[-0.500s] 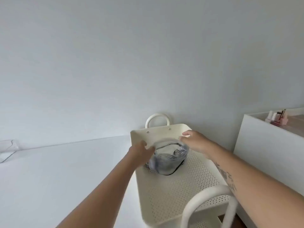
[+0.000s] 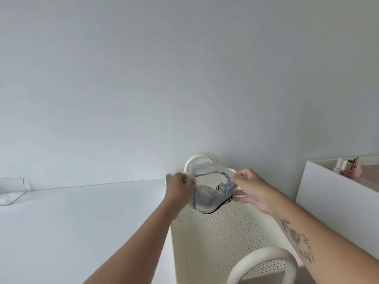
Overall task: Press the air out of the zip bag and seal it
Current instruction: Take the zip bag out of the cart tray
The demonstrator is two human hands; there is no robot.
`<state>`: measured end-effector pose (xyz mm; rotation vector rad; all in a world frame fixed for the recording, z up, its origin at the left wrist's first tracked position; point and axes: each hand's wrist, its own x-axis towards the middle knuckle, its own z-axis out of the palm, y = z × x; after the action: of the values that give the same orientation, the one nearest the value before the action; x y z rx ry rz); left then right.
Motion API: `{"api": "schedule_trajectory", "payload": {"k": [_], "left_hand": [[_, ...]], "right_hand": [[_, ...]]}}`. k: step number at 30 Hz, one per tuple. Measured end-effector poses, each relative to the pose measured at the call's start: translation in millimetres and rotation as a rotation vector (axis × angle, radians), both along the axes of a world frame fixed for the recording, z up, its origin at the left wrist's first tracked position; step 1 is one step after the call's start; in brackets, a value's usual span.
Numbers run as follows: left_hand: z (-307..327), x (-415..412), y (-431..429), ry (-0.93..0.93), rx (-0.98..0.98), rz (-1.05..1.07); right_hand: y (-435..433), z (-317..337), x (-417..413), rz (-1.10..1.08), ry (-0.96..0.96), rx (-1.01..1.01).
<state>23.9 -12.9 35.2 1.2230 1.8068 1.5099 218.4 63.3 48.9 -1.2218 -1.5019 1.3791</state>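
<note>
White table (image 2: 86, 218), cream perforated tray (image 2: 215, 238), pale wall (image 2: 164, 78)

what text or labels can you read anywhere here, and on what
None can be read.
Zip bag: only black stripes on the fabric inside, no lettering.
Forearm tattoo: a drawing with some marks below it, too blurred to read as letters.
Small items on the white cabinet: too small to read any label.

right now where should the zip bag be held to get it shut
By its open top edge, one end from each side, as the left hand and right hand pinch the zip bag now: the mouth gapes wide and the striped contents sag below.
</note>
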Motion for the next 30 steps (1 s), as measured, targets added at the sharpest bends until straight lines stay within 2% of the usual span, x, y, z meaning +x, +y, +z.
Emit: {"api": "schedule_trajectory", "payload": {"k": [5, 11, 15, 18, 22, 24, 27, 30], "left_hand": [[36.7, -29.4, -17.1, -0.3, 0.029, -0.18], [56.5, -87.8, -59.7, -0.472, 0.028, -0.329], [53.3, -134.4, -90.5, -0.558, 0.007, -0.308], [42.5, -164.9, -113.0, -0.612, 0.013, -0.277], [19.7, -196.8, -139.8, -0.674, 0.019, -0.293], [7.6, -210.7, -151.0, -0.687, 0.036, -0.319], [-10.0, -229.9, -165.0, -0.692, 0.095, -0.315], [-30.9, -245.4, -176.2, -0.724, 0.167, -0.245]], "right_hand": [[-8.2, 28.8, -26.2, -0.037, 0.208, 0.091], [-32.8, 45.9, -79.6, 0.06, 0.289, 0.128], [-57.4, 46.0, -122.7, 0.193, 0.349, 0.103], [-75.2, 36.9, -152.6, 0.334, 0.327, 0.063], [-94.4, 13.8, -196.7, 0.288, 0.383, 0.018], [-102.3, 3.6, -214.4, 0.292, 0.458, -0.069], [-114.1, -14.2, -230.0, 0.463, 0.539, -0.193], [-129.5, -40.6, -244.9, 0.506, 0.462, -0.169]]}}
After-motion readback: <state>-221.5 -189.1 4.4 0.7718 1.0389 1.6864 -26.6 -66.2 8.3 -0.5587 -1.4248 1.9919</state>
